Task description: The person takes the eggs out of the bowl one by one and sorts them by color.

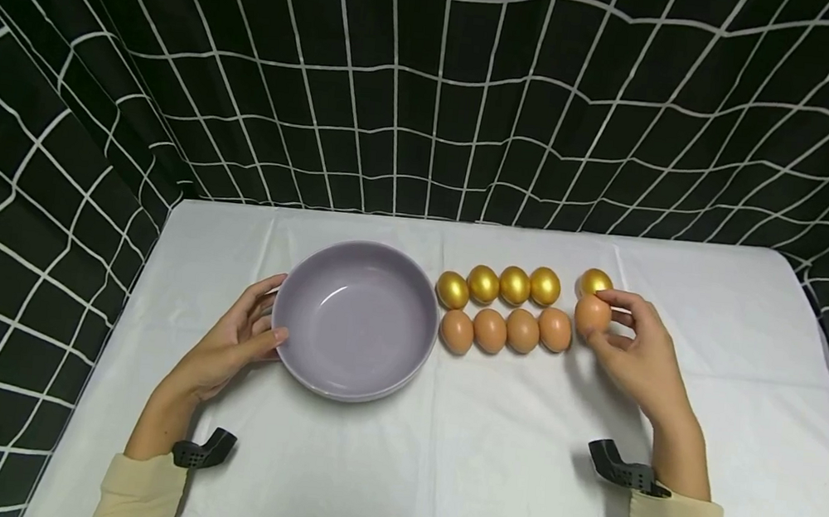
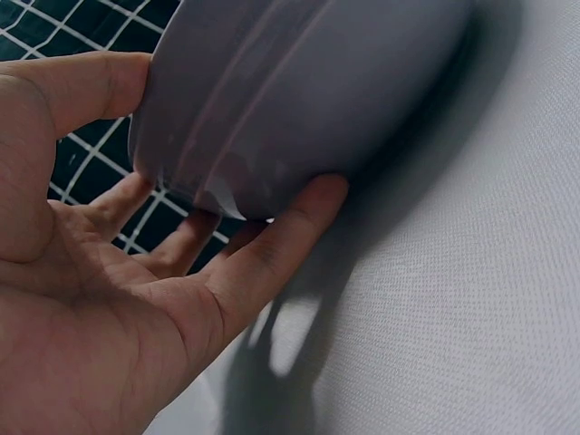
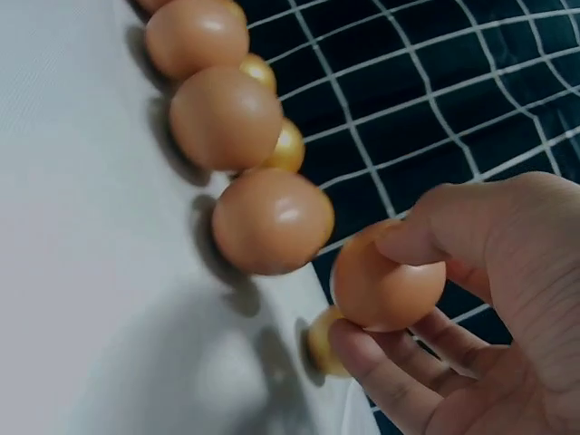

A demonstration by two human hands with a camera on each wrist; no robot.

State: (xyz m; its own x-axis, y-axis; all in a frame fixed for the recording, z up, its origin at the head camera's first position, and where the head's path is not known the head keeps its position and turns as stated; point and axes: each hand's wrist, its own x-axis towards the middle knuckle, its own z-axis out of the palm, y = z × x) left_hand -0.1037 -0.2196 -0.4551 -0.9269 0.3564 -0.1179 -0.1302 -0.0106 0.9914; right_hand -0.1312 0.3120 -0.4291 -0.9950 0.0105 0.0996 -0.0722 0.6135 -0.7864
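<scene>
A purple-grey bowl (image 1: pixel 356 319) stands on the white cloth, with my left hand (image 1: pixel 237 341) holding its left side, thumb at the rim. In the left wrist view, fingertips (image 2: pixel 322 195) touch the outer wall of the bowl (image 2: pixel 281 100). My right hand (image 1: pixel 637 355) pinches a brown egg (image 1: pixel 592 316) between thumb and fingers, raised above the cloth. Close behind it lies a golden egg (image 1: pixel 595 282), partly hidden. The right wrist view shows the held egg (image 3: pixel 385 281) apart from the nearest brown egg (image 3: pixel 272 220) in the row.
Between bowl and right hand lie two rows: several golden eggs (image 1: pixel 514 285) at the back, several brown eggs (image 1: pixel 522 330) in front. The leftmost ones are close to the bowl's rim. Black cloth with a white grid (image 1: pixel 415 92) hangs behind the white-covered table (image 1: pixel 514 468).
</scene>
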